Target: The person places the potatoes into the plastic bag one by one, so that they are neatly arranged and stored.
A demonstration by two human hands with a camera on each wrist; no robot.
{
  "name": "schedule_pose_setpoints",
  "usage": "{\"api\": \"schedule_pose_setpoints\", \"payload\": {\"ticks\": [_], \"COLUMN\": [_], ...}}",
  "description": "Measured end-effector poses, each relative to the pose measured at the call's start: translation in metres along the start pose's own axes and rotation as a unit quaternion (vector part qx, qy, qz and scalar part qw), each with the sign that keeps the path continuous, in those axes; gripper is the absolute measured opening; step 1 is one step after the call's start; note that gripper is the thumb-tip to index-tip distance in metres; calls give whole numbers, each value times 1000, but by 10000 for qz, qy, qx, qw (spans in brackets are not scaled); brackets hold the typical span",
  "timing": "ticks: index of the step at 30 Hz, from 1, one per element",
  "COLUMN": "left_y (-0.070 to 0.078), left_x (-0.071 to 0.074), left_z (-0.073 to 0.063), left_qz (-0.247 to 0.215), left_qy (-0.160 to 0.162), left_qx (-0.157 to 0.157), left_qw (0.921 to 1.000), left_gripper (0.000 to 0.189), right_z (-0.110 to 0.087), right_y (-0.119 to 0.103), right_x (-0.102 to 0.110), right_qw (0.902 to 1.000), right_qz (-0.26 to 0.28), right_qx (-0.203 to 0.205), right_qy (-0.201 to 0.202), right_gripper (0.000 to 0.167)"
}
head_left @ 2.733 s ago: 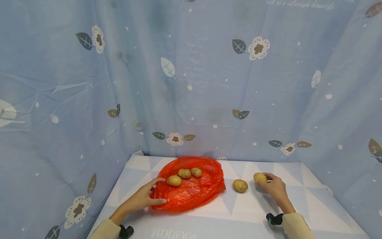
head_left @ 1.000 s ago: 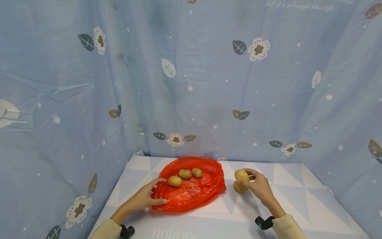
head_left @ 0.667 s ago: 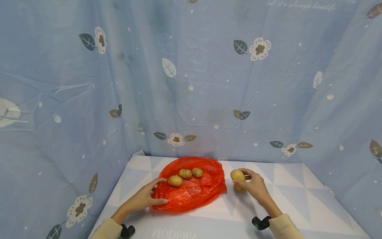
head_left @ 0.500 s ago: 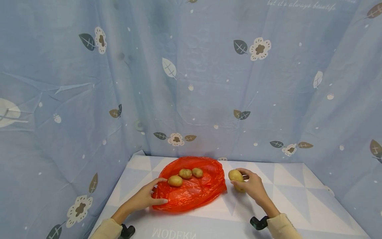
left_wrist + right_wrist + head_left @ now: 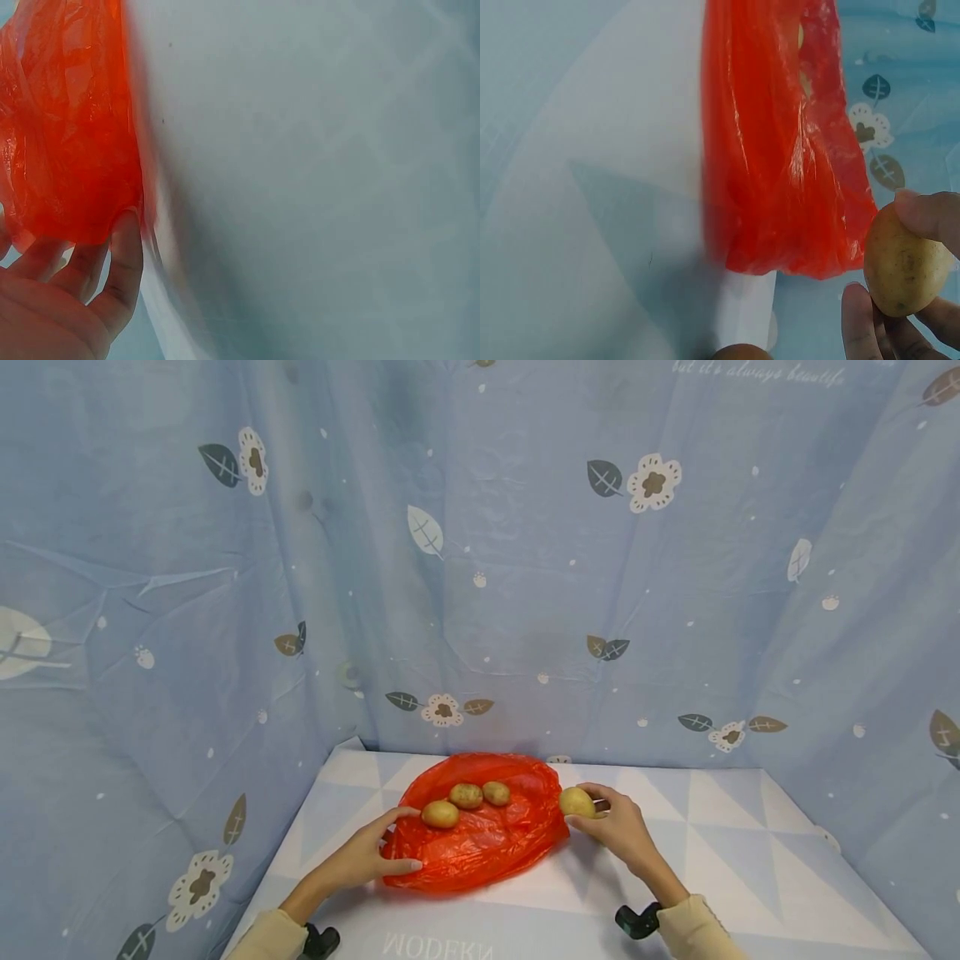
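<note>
A red plastic bag (image 5: 495, 847) lies spread on the table with its mouth facing up, and 3 potatoes (image 5: 440, 814) sit inside it. At the bag's left end my left hand (image 5: 363, 856) grips its edge; fingers (image 5: 124, 255) press against the red film in the left wrist view. Just off the bag's right edge, my right hand (image 5: 618, 827) pinches a potato (image 5: 576, 802) between thumb and fingers. That held potato (image 5: 904, 262) looks smooth and yellow-brown in the right wrist view. My right hand covers the spot where another potato lay on the table.
The table (image 5: 712, 852) has a white and pale-blue triangle cover. A blue patterned curtain (image 5: 525, 568) hangs behind it and along both sides. A rounded brown shape (image 5: 741, 353), mostly cut off, shows at the right wrist view's bottom edge.
My right hand has carried its potato leftward from the right part of the table, passing over the potato lying there, to the bag's right edge. My left hand has stayed on the bag.
</note>
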State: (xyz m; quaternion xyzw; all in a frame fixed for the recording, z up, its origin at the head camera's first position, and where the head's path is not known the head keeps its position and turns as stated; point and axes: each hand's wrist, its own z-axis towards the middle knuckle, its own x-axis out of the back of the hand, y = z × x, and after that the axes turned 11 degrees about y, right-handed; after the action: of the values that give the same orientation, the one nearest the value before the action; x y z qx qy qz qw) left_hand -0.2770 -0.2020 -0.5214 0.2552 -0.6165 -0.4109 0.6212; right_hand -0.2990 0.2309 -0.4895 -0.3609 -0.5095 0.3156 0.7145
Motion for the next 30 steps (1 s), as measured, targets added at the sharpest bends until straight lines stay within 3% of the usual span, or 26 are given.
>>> {"api": "schedule_pose_setpoints", "payload": {"ticks": [14, 21, 30], "left_y": [3, 2, 5], "left_x": [0, 0, 0], "left_z": [-2, 0, -2], "left_qz": [-148, -104, -96], "left_qy": [-42, -14, -11], "left_qx": [26, 15, 3], "left_qw": [9999, 9999, 10000], "left_gripper": [77, 76, 76], "right_z": [-5, -7, -10], "right_y": [-11, -20, -21], "right_x": [-23, -31, -45], "right_qw": [9998, 9993, 9966], "right_qz": [37, -272, 243], "right_qx": [142, 217, 579], "right_qy": [-136, -170, -535], "right_gripper": [58, 61, 54]}}
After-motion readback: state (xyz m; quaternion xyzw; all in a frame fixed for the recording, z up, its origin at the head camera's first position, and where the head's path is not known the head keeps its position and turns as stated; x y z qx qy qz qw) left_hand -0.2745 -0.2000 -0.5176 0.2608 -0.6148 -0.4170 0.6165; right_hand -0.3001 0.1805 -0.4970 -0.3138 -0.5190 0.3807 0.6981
